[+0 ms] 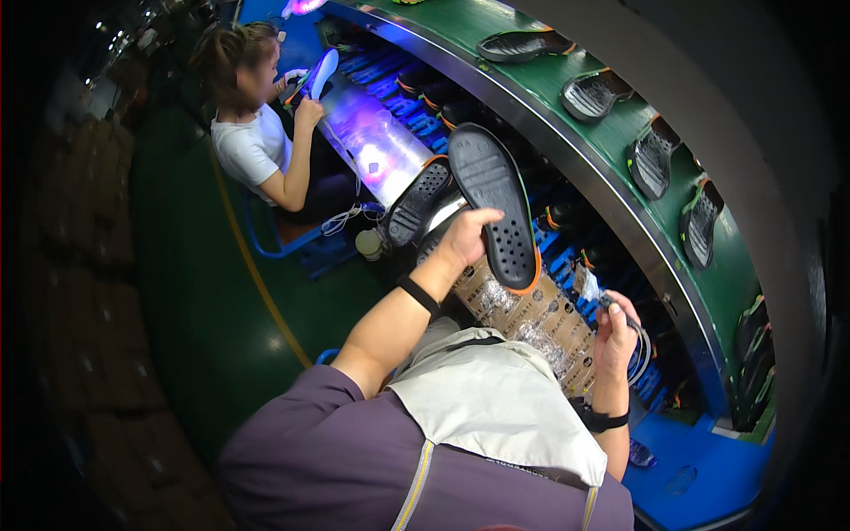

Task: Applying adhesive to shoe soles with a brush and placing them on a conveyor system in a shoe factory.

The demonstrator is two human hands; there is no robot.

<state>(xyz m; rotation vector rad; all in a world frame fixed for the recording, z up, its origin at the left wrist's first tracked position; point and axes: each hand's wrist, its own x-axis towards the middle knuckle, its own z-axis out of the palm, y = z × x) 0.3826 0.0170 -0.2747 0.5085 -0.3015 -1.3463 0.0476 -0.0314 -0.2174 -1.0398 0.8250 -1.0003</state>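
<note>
My left hand [467, 237] grips a black shoe sole [490, 173] by its side edge, thumb on the upper face. This sole is tilted up, has round holes toward its lower end and an orange rim there. In my right hand [615, 334], at the right, is a slim dark tool [607, 302] with a pale cord looping beside the wrist. A whitish, crumpled-looking piece [585, 281] is close to the tool's tip; whether they are joined I cannot tell. Another black sole [420, 202] with orange edging lies just left of the held one.
A bench covered with printed brown wrapping [540, 332] lies before me. Beyond it, a green conveyor [611, 133] with a metal edge carries several black soles. At the upper left a seated co-worker [257, 142] holds a sole under violet light. A white container [369, 243] stands near the bench.
</note>
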